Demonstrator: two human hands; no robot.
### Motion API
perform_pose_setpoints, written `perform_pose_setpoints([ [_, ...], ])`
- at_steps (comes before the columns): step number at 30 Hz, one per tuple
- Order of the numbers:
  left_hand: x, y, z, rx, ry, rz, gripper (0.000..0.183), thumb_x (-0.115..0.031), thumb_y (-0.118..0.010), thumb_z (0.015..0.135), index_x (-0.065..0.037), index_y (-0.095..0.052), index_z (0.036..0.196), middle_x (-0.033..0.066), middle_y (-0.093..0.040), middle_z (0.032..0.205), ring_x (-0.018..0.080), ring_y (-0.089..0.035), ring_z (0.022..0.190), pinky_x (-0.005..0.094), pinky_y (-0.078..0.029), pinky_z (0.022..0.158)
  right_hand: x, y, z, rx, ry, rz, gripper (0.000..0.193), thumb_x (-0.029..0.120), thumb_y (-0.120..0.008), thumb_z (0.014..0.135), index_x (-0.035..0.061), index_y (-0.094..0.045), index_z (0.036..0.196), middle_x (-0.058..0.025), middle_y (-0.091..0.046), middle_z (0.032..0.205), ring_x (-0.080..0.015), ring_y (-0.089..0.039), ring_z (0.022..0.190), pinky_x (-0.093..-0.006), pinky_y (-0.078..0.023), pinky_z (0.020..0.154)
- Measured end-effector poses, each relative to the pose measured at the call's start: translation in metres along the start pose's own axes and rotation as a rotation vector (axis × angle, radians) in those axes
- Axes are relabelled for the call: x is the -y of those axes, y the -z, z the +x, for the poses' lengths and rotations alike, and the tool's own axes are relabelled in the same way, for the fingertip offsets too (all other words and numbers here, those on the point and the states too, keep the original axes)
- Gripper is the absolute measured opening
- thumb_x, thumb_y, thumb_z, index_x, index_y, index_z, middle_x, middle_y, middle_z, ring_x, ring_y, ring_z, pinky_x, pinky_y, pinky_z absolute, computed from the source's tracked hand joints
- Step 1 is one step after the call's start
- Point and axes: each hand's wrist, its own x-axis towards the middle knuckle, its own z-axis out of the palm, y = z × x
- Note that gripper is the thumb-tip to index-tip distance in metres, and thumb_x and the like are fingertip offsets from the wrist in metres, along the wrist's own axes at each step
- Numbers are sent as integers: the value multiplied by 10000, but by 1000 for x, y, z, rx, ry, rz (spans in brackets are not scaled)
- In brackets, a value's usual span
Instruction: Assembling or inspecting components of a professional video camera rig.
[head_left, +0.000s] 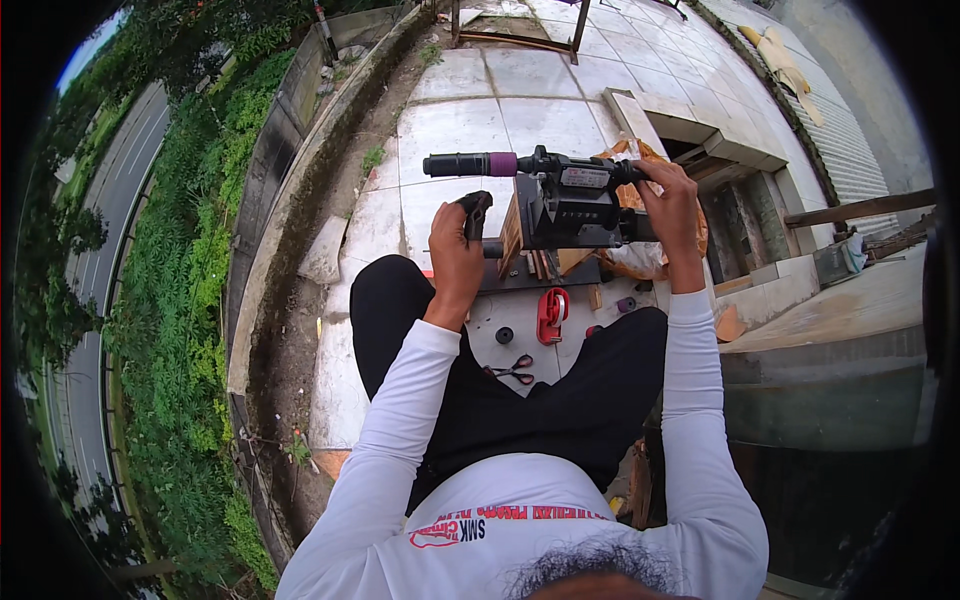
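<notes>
Your left hand (456,258) closes round a small black piece (476,210), just off the left side of the black machine (575,205). Your right hand (668,208) is clamped on the machine's right end. Machine stands beyond the near edge of the black base (500,281), purple sleeve (502,164) on its shaft. Floor off that edge: red tool (546,318); scissors (520,376) nearer you, apart from it.

An outdoor terrace (545,125) is indicated by the white square-tiled floor (445,130), which is bordered by a low, stained grey concrete wall (265,240), beyond which dense green leafy shrubs (170,300) and a grey asphalt road (125,170) are seen.
</notes>
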Motion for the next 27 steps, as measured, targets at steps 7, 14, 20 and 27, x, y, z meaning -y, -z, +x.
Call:
perform_pose_setpoints([
  [7, 2, -4, -1, -1, 0, -12, 228, 83, -669, 939, 5, -734, 1143, 165, -707, 1007, 341, -680, 938, 403, -529, 827, -26, -28, 14, 6, -34, 2, 289, 63, -798, 864, 113, -822, 1148, -124, -802, 1058, -319, -748, 989, -412, -574, 885],
  [14, 4, -4, -2, -4, 12, 8, 248, 107, -658, 917, 7, -729, 1133, 167, -696, 995, 350, -674, 926, 411, -524, 817, -37, -48, 9, 39, -88, 6, 233, 105, -771, 888, 110, -826, 1114, -138, -800, 1052, -328, -750, 984, -411, -576, 879],
  [20, 5, -3, -2, -14, -7, 5, 246, 102, -665, 916, 2, -727, 1132, 168, -686, 986, 353, -670, 921, 418, -521, 810, -45, -65, -11, 103, -123, -47, 236, 104, -776, 859, 114, -822, 1090, -143, -792, 1026, -354, -735, 1013, -448, -555, 889],
  [27, 9, -3, -1, -17, -1, 28, 210, 84, -674, 923, 3, -721, 1111, 173, -673, 952, 359, -653, 894, 427, -512, 786, -54, -71, -50, 160, -145, -77, 282, 122, -810, 832, 124, -815, 1114, -103, -789, 1069, -318, -709, 1109, -478, -497, 975],
])
